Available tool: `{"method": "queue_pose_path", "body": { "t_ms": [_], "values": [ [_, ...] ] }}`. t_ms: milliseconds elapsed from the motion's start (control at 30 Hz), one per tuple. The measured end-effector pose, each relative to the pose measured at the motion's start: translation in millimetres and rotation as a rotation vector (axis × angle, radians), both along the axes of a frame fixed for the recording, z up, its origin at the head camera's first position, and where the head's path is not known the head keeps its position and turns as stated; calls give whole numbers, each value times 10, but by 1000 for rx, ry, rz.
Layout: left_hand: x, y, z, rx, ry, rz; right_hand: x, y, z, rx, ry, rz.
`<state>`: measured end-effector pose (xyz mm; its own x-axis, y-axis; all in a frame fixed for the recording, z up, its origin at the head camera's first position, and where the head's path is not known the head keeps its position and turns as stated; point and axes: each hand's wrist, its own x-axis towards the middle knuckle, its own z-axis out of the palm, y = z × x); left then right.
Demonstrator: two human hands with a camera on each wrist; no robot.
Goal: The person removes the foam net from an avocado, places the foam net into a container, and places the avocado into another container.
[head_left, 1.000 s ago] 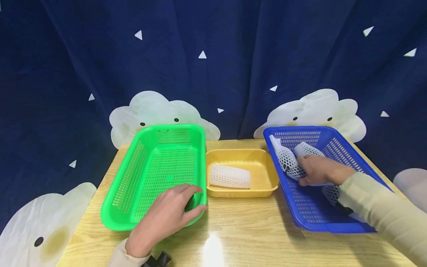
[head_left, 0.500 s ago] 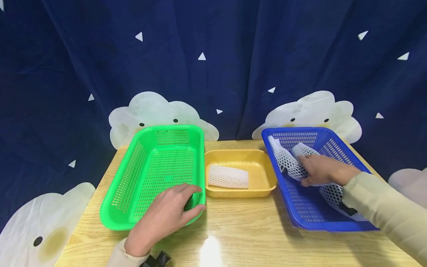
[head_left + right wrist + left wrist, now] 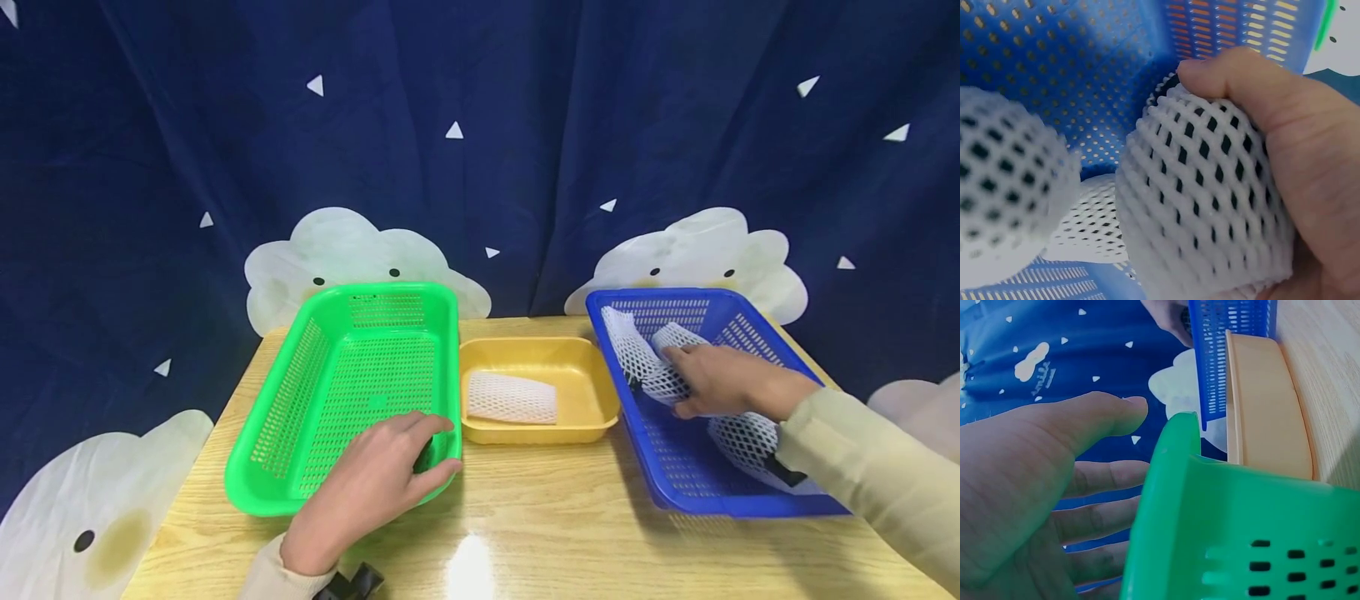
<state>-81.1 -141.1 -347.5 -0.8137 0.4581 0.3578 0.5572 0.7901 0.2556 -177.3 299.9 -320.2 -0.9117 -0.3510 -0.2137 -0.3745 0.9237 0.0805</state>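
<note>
My right hand reaches into the blue basket and grips a dark object in a white foam net sleeve. The thumb lies over the sleeve in the right wrist view; the other fingers are mostly hidden. Beside it, along the basket's left wall, lies another net-sleeved dark object. A third sleeved object lies nearer, partly under the forearm. My left hand is over the near right corner of the green basket, fingers relaxed and spread apart, the rim between thumb and fingers.
Between the two baskets stands a shallow yellow tray with a flattened white foam net sleeve in it. All stand on a wooden table. A dark blue curtain with cloud figures hangs right behind.
The head view has shifted slightly. The right forearm has drawn a little aside, showing more of the nearest sleeved object. The left hand keeps its place.
</note>
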Motion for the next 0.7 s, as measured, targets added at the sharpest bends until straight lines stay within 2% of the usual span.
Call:
{"method": "queue_pose_path", "body": {
  "t_ms": [300,700],
  "values": [
    [6,7,12,-1,4,0,101,-85,110,27,22,-7],
    [14,6,21,4,11,-12,237,-206,282,5,108,127]
  ]
}}
